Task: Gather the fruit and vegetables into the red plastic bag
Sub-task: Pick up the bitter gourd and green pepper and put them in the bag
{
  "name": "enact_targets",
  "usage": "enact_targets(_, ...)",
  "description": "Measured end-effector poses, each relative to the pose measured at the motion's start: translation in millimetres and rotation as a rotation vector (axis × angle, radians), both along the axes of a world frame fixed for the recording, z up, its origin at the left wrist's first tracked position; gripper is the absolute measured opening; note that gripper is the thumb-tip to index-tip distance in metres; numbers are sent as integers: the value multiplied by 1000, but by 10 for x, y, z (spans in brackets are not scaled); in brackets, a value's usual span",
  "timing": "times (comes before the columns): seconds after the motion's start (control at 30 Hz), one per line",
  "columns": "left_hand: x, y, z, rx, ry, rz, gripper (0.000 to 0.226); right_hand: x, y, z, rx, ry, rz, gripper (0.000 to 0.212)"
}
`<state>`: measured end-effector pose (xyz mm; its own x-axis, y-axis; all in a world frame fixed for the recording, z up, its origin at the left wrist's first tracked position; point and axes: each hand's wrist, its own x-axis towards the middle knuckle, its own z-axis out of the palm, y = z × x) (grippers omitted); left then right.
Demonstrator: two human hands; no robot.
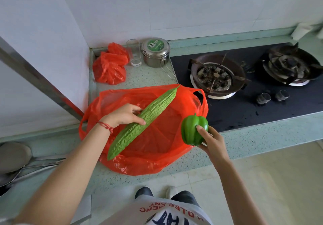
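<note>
So the red plastic bag sits wide open on the speckled green desk, right by the gas stove. Left hand has its fingers wrapped round a long bitter gourd, held slanted over the bag's opening. Right hand grips a green bell pepper at the bag's right edge. A second, bunched-up red bag sits further back by a steel tin.
</note>
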<state>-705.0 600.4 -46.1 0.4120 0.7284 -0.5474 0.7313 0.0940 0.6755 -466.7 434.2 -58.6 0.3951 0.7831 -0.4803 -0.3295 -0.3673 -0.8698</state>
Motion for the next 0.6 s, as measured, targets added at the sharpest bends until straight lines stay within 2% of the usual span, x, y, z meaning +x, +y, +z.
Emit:
enact_targets(0.07,90,104,-69,6,2,-13,71,17,10,-2,-4,7,-7,22)
enact_targets(0.33,325,372,-269,27,7,-19,64,24,76,6,-3,22,-7,24)
enact_targets(0.5,219,364,-413,-4,58,-47,69,-29,170,7,5,48,14,16)
enact_targets(0.6,124,362,-480,-15,54,-38,69,-82,239,2,8,64,36,19)
